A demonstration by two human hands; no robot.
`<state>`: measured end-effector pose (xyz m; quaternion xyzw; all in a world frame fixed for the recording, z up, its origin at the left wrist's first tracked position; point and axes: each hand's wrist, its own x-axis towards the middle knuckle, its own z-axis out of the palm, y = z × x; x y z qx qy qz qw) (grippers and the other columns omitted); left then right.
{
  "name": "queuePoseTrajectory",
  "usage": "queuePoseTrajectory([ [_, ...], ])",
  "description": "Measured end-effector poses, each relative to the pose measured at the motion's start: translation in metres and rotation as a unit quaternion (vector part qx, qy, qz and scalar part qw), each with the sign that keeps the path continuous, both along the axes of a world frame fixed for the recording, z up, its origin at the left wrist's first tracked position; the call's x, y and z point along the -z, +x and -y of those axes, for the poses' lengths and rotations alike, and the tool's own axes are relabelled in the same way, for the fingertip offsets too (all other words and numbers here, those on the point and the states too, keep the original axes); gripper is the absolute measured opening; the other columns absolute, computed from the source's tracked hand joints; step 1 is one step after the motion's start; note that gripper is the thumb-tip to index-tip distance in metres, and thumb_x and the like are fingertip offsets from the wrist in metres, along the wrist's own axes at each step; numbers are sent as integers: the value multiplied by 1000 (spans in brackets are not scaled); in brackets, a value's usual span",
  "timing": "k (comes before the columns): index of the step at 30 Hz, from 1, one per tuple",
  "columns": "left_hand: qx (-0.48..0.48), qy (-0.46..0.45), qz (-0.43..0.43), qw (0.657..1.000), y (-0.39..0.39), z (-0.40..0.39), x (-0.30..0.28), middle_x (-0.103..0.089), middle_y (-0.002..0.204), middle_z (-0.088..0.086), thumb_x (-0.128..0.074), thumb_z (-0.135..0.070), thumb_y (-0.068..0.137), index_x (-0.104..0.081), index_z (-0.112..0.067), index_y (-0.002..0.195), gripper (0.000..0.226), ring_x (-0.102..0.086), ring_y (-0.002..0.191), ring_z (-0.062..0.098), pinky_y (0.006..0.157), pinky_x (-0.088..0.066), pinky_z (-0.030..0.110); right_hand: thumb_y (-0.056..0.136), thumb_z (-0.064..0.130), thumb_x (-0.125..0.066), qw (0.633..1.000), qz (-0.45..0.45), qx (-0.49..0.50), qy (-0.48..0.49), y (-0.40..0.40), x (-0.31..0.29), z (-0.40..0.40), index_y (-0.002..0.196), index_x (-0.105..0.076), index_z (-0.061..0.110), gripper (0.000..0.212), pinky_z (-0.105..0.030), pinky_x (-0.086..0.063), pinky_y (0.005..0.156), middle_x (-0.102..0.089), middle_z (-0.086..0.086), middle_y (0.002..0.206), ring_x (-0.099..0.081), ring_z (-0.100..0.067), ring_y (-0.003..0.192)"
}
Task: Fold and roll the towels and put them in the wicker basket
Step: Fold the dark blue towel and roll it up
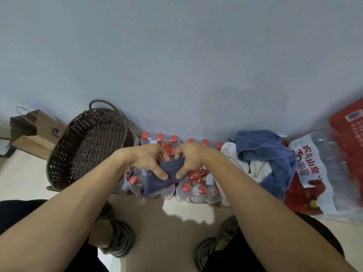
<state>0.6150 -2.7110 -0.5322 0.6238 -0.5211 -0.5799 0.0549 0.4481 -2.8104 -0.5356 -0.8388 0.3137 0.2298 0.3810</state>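
Dark-blue towel (161, 178) hangs pinched between left hand (146, 160) and right hand (189, 160), both curled on its top edge, so keep the roll tight before swinging left to the wicker basket (86, 146).

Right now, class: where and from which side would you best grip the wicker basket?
Probably by the looped handle at the far end of the basket, coming from above. It arches clear of the rim, leaving room for fingers, while the near handle is mostly hidden behind the left forearm.
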Motion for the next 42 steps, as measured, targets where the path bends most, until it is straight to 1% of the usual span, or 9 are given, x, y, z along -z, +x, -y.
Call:
queuePoseTrajectory([
  [8,-109,108,-102,983,28,-16,18,-75,100,10,-77,-24,81,-75,-9,98,23,-71,94,25,86,-55,38,77,23,-83,914,12,206,349,-25,39,2,120,-64,9,49,-45,-51,101,-71,-8,117,-66,-29,112],
  [11,-290,36,-54,955,22,-24,51,-74,94,14,-79,-24,81,-72,-9,91,19,-70,87,26,74,-58,35,82,26,-79,883,68,340,316,-22,56,-1,121,-64,15,43,-49,-51,100,-71,-9,117,-66,-27,112],
  [14,-405,-44,154,900,11,-36,84,-64,112,12,-78,-26,80,-54,-9,117,47,-62,101,29,94,-51,41,85,27,-75,898,78,421,105,-18,74,-9,101,-67,14,22,-44,-54,95,-70,-14,109,-68,-28,105],
  [16,-339,-119,248,900,4,-47,95,-56,114,12,-75,-25,79,-51,-10,119,49,-57,105,31,97,-47,40,80,23,-77,924,62,378,-18,-18,81,-11,95,-66,14,20,-34,-52,89,-70,-4,98,-67,-22,97],
  [20,-133,-337,275,891,-17,-69,101,-53,102,8,-69,-26,77,-58,-11,102,31,-54,93,28,84,-49,41,74,11,-82,960,100,261,36,-14,82,-19,84,-68,22,20,-28,-54,79,-68,8,78,-67,-9,77],
  [24,4,-305,251,919,-24,-96,111,-54,110,5,-69,-47,78,-59,-14,109,46,-52,97,24,86,-46,40,70,15,-86,984,122,122,35,-14,85,-39,102,-73,15,35,-21,-49,76,-72,3,98,-64,-8,82],
  [32,32,-271,315,909,-33,-106,122,-47,130,10,-80,-30,71,-51,-11,130,68,-46,118,29,100,-38,36,50,37,-96,994,80,50,-47,-38,101,-67,129,-56,17,90,-25,-39,89,-52,3,126,-49,-15,110],
  [38,-21,-288,248,925,-25,-94,110,-56,112,17,-69,-13,77,-63,-3,112,37,-53,104,34,92,-45,42,68,19,-82,988,70,-4,-138,-39,106,-76,128,-51,18,68,-37,-46,97,-48,1,123,-47,-21,117],
  [42,-87,-246,187,947,-9,-82,97,-65,96,14,-63,-20,81,-66,-6,94,19,-62,92,34,80,-47,32,71,8,-69,985,101,79,-116,-34,103,-70,107,-66,15,37,-32,-49,82,-64,-1,106,-60,-22,99],
])
